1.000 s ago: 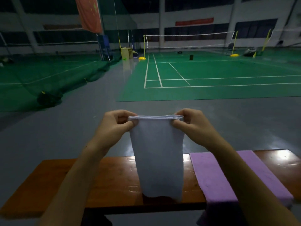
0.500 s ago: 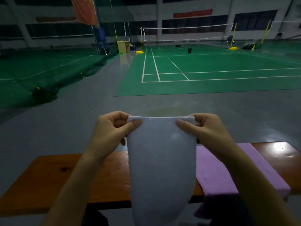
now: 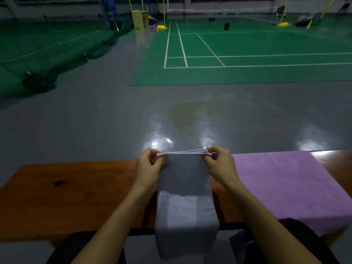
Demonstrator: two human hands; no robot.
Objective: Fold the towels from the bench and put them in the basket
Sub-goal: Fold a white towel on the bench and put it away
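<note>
While both hands [image 3: 183, 164] keep pinching its top corners, the white towel [image 3: 184, 206] now drapes onto the bench [image 3: 66, 195].

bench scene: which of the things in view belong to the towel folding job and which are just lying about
Belongs to the job:
pale grey folded towel, held at its top corners by left hand and right hand
flat purple towel
brown wooden bench

Lying about:
yellow net-post base
dark heaped netting

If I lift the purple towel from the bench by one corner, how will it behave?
Probably floppy: the purple towel lies flat and droops over the bench edge. It likely feels light, like the grey towel hanging from pinched corners.
</note>
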